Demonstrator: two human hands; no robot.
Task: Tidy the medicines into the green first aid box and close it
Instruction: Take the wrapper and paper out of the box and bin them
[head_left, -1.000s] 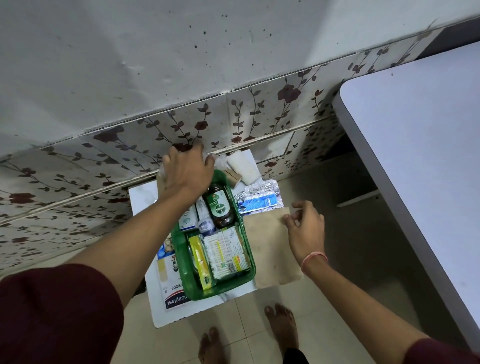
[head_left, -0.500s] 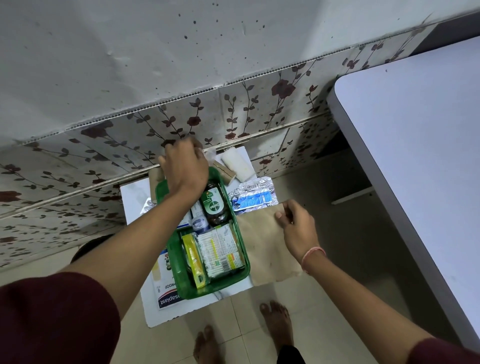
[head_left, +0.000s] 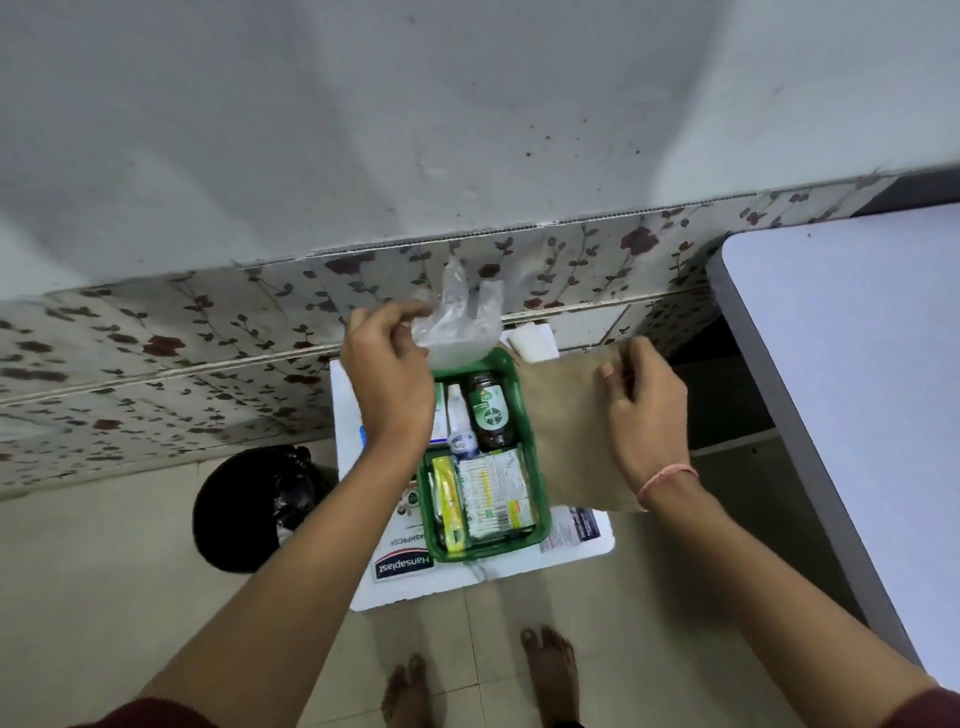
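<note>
White low table (head_left: 582, 553) on beige floor tiles (head_left: 104, 597); left grip (head_left: 387, 364) pinching plastic bag (head_left: 457, 325), right grip (head_left: 644, 410) on brown paper (head_left: 566, 410).

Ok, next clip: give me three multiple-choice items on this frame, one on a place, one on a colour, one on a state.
1. Where does the dark brown bottle lie?
A. in the far half of the green box
B. on the floor
C. on the grey table

2. What colour is the band on the right wrist?
A. blue
B. pink
C. black

3. What is the left hand doing?
A. resting flat and empty
B. pressing a lid shut
C. holding a clear plastic bag above the box

Answers: 1 A, the bottle sits inside the box at the wall end. 2 B, a pink band circles the wrist. 3 C, the fingers pinch the bag over the box's far end.
</note>
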